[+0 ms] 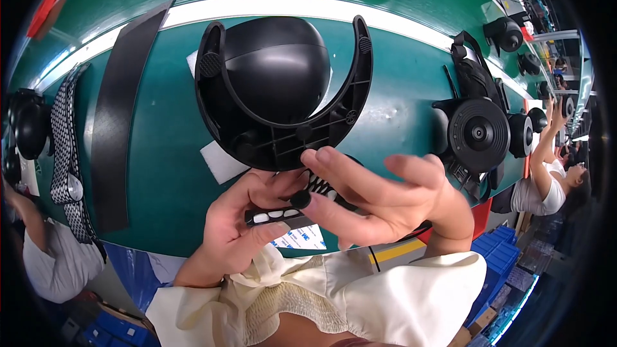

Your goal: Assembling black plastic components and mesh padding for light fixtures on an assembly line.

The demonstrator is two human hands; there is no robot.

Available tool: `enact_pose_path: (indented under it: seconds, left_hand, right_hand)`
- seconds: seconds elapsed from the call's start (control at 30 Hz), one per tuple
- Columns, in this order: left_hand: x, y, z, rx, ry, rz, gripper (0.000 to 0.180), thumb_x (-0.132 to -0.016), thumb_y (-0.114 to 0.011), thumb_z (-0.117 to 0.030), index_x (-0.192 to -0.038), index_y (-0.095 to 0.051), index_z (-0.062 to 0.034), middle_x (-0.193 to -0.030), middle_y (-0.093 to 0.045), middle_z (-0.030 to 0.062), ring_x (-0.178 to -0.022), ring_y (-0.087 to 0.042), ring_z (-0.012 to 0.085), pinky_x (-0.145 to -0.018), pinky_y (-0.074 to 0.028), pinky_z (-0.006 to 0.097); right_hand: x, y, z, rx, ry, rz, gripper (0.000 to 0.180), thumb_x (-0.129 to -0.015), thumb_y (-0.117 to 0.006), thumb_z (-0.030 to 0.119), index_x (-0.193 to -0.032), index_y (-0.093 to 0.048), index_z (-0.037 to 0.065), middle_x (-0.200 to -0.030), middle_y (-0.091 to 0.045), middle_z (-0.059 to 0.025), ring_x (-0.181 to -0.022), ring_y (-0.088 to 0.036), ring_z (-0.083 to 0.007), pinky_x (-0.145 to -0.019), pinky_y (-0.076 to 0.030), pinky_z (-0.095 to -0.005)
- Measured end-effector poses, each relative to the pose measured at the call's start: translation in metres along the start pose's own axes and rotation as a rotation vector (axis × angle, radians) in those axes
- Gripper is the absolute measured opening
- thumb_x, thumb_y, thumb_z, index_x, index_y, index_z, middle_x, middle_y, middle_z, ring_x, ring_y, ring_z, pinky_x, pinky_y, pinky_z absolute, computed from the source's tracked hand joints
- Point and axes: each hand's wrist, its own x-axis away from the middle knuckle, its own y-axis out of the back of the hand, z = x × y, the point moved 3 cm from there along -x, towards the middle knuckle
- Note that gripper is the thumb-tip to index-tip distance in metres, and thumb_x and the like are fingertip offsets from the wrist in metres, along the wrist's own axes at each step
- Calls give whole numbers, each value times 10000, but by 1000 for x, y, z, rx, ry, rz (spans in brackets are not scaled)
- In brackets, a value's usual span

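My left hand grips a dark strip with a row of white oval spots along it. My right hand is close by, a small round black pad at one fingertip just above the strip. Its other fingertips reach to the lower rim of a curved black plastic bracket. The bracket has ribs and a textured round patch near each tip. Inside its curve sits a glossy black dome. A white sheet with blue print shows below my hands.
A flat black strip and a checkered strap lie on the green table at left. At right are a round black device and black straps. Co-workers sit on both sides. Blue crates stand at lower right.
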Motion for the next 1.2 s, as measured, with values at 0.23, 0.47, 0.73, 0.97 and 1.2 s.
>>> enact_pose_path:
  seconds: [0.23,0.47,0.73,0.97,1.2]
  left_hand:
    - [-4,-3,5,93,-66,-5,95,-769,-517,22,-822,-440,35,-1118,-416,220,-1145,-393,302,-993,-278,407]
    - [-2,-3,5,96,-52,-12,109,-754,-525,29,-815,-436,42,-1172,-384,254,-1158,-376,321,-992,-277,411]
    - [-3,-2,5,64,-101,-10,119,-751,-537,22,-810,-436,44,-1154,-390,280,-1166,-348,372,-981,-281,438]
    - [-2,-3,4,79,-117,-11,138,-755,-555,8,-821,-441,49,-1140,-400,279,-1160,-357,372,-983,-277,438]
    - [-2,-2,4,59,-103,8,142,-762,-556,2,-816,-435,51,-1177,-350,295,-1175,-325,389,-983,-281,430]
  right_hand:
    - [22,-20,-29,-1444,-977,-276,410,-811,-504,47,-1155,-308,-60,-803,-608,-98,-825,-567,-147,-763,-405,-256]
    - [40,-14,-34,-1250,-1315,-65,81,-785,-560,23,-840,-506,-3,-685,-503,43,-590,-419,2,-524,-305,-141]
    - [34,-22,-31,-1433,-1198,29,46,-789,-547,12,-819,-522,-11,-613,-450,62,-538,-359,12,-474,-282,-140]
    - [31,-20,-34,-1187,-1183,172,94,-738,-600,-13,-802,-530,-7,-628,-484,44,-532,-409,3,-486,-325,-136]
    - [30,-30,-34,-1079,-1057,-75,115,-708,-637,11,-725,-524,6,-568,-470,33,-491,-387,-4,-436,-325,-158]
